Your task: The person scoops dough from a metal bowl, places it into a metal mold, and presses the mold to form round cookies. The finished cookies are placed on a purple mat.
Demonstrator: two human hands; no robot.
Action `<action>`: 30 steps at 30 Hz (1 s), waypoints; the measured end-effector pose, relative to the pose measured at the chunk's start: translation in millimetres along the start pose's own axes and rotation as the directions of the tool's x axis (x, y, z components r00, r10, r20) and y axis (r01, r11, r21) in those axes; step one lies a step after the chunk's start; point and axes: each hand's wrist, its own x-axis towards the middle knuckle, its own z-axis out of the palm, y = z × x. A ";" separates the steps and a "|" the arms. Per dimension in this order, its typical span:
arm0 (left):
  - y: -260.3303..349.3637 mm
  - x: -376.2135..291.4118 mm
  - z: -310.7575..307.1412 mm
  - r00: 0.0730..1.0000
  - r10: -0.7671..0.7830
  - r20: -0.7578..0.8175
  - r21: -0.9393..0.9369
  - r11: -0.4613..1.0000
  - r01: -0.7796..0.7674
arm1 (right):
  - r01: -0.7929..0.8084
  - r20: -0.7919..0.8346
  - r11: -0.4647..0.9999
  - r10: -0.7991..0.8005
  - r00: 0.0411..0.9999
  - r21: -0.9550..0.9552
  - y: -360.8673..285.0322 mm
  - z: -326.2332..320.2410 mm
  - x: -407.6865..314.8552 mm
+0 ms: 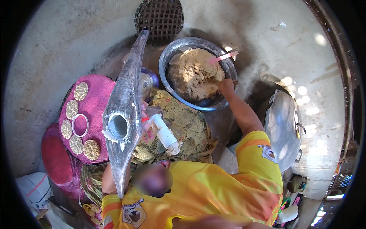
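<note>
My right hand (226, 87) is inside a metal basin (163, 68), against the edge of a large mass of pale dough (197, 74); its fingertips are hidden. A pink-handled utensil (226, 56) stands in the dough. A long, dark wooden press (125, 94), with a round, dough-smeared opening at its middle, lies over my left forearm. Mostly hidden behind it, my left hand (144, 110) grips it at its right side. Beside those fingers, a white cylinder (164, 133), perhaps the press's plunger, has dough on its end and side.
At left, a round pink-covered surface (98, 91) carries several lacy dough discs (92, 150) and a white ring (80, 125). A woven basket (159, 21) is beyond the basin. A large metal lid (283, 128) is at right. Patterned cloth (183, 123) covers my lap.
</note>
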 end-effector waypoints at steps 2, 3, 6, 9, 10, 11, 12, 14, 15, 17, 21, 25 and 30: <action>-0.4 2.0 0.5 1.000 0.004 -0.006 0.009 1.000 -0.004 | 0.067 0.058 0.996 -0.064 0.996 -0.053 2.0 0.7 -2.8; -0.9 2.2 1.6 1.000 0.001 -0.010 0.009 1.000 -0.001 | 0.109 0.080 0.994 -0.108 0.991 -0.006 1.2 -0.9 -4.5; -4.6 2.7 3.6 1.000 -0.003 -0.024 -0.005 1.000 0.003 | 0.119 0.082 0.993 -0.118 0.990 -0.005 -2.2 -6.6 -10.6; -10.5 1.4 4.1 0.999 0.006 -0.035 -0.008 1.000 -0.006 | 0.130 0.000 0.990 -0.130 0.991 0.058 -8.1 -7.4 -15.5; -11.7 0.8 2.5 0.999 0.009 -0.042 -0.014 1.000 -0.010 | 0.137 -0.040 0.988 -0.134 0.990 0.073 -10.0 -6.9 -16.3; -13.6 1.4 0.2 0.999 0.010 -0.044 -0.012 1.000 -0.010 | 0.137 -0.046 0.989 -0.135 0.990 0.059 -11.4 -6.6 -16.8; -15.1 1.0 -1.0 0.999 0.010 -0.046 -0.010 1.000 -0.011 | 0.166 -0.082 0.983 -0.160 0.984 0.075 -12.9 -6.8 -17.2; -16.9 0.2 -2.5 0.999 -0.005 -0.042 0.000 1.000 0.005 | 0.216 -0.089 0.975 -0.212 0.973 0.043 -16.4 -9.8 -17.9; -17.1 -0.3 -2.4 0.999 -0.010 -0.046 0.012 1.000 0.011 | 0.217 -0.045 0.976 -0.217 0.975 0.017 -18.7 -12.8 -18.8; -16.6 -3.7 3.8 0.998 -0.008 -0.065 0.047 0.999 0.011 | 0.241 0.034 0.970 -0.239 0.970 -0.041 -25.0 -22.2 -22.1; -4.8 -6.0 8.8 0.993 -0.069 -0.091 0.066 0.995 0.075 | 0.245 0.198 0.969 -0.233 0.952 -0.036 -39.2 -49.6 -31.5; 22.3 -4.3 -5.4 0.972 -0.170 -0.165 0.104 0.976 0.189 | 0.191 0.149 0.980 -0.196 0.969 0.050 -36.8 -93.3 -37.3; 72.7 2.5 -34.0 0.974 -0.112 -0.198 0.240 0.958 0.159 | 0.050 0.030 0.999 -0.050 0.998 0.008 5.5 -186.5 -55.9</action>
